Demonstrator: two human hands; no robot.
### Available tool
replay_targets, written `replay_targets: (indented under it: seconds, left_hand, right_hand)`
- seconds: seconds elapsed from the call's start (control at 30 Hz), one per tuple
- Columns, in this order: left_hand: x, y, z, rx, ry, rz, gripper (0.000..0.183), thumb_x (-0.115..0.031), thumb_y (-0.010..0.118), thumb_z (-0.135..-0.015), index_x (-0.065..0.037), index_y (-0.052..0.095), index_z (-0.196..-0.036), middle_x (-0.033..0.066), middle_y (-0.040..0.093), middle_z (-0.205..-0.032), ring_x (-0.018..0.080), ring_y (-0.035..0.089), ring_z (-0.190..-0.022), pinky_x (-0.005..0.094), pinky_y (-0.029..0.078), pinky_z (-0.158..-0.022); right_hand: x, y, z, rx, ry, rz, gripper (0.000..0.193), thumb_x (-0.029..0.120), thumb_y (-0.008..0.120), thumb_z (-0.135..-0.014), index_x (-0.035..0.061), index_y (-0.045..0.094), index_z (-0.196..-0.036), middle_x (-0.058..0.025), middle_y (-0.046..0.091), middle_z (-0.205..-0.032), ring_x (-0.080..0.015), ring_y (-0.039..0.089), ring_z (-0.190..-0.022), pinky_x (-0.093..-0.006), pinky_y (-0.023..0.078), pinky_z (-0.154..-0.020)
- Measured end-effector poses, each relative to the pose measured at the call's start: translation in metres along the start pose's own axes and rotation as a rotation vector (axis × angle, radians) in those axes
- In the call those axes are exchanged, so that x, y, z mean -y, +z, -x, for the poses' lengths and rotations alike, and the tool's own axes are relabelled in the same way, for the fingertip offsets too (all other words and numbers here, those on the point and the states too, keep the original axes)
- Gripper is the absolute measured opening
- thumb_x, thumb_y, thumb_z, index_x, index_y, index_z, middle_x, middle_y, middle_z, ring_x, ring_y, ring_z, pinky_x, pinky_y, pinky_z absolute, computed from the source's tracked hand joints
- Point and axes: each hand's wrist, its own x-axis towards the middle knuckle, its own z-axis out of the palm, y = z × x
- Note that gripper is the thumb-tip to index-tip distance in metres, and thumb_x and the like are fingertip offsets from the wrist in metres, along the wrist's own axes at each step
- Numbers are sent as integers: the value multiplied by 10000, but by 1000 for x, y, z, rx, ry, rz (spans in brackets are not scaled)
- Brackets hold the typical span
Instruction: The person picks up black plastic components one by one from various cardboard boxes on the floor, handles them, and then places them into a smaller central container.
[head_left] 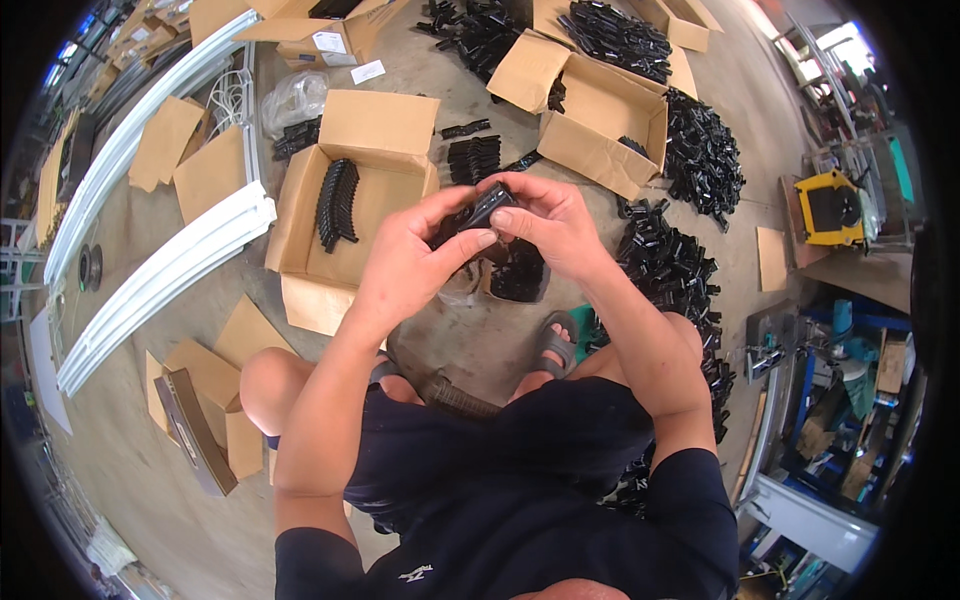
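Note:
Between my two hands is a glossy black plastic part, short and blocky. My left hand pinches it from the left, thumb along its near side. My right hand grips its right end, with the thumb pressed on its face. Fingers cover much of the part, so its full shape is hidden. Under my hands stands a small container of dark pieces, partly covered. Left of them, an open cardboard box holds a neat curved row of black parts. Another stacked row lies on the floor just beyond my hands.
Loose black parts are heaped at the right and far right. A second open carton stands beyond my right hand. Long white profiles lie at the left, near flattened cardboard. A yellow-framed object is at the right.

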Motion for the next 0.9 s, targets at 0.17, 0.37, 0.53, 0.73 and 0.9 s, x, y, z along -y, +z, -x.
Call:
replay_targets:
  seconds: [0.17, 0.37, 0.53, 0.73, 0.9]
  left_hand:
    - [20, 5, -1, -121, 197, 78, 320, -39, 753, -903, -7, 608, -1187, 25, 702, -954, 50, 606, -769, 212, 491, -674]
    - [25, 5, -3, -96, 150, 143, 217, 12, 721, -919, 5, 620, -1111, 40, 712, -938, 46, 625, -800, 201, 502, -696]
    - [27, 7, -8, -88, 98, 288, 189, 52, 702, -913, 30, 615, -1080, 105, 733, -1005, 94, 681, -883, 226, 556, -773]
    - [25, 1, -7, -202, -3, 412, 104, -89, 659, -976, -58, 607, -1061, 137, 737, -976, 94, 637, -633, 213, 484, -490]
    - [14, -17, -16, -296, 49, 629, 96, -175, 628, -1007, -80, 633, -1022, 204, 726, -1041, 109, 576, -565, 229, 455, -473]
  right_hand:
    - [5, 2, -2, -55, -30, 3, 359, 97, 738, -921, -8, 650, -1253, -8, 694, -1037, -59, 602, -852, -224, 505, -760]
    - [8, 1, 1, -101, -6, 68, 343, 109, 745, -923, -23, 660, -1228, 1, 701, -999, -40, 613, -838, -203, 506, -720]
    - [11, 2, 0, -116, 3, 142, 331, 136, 750, -927, -42, 673, -1196, -14, 711, -966, -32, 610, -802, -192, 503, -685]
    - [5, -5, -14, -135, -23, 83, 310, 258, 695, -978, -13, 707, -1126, -3, 690, -871, -55, 555, -682, -213, 468, -620]
    - [-72, -67, -41, -308, 178, 896, 235, 271, 694, -931, 51, 771, -957, -114, 722, -874, -184, 643, -683, -338, 541, -661]
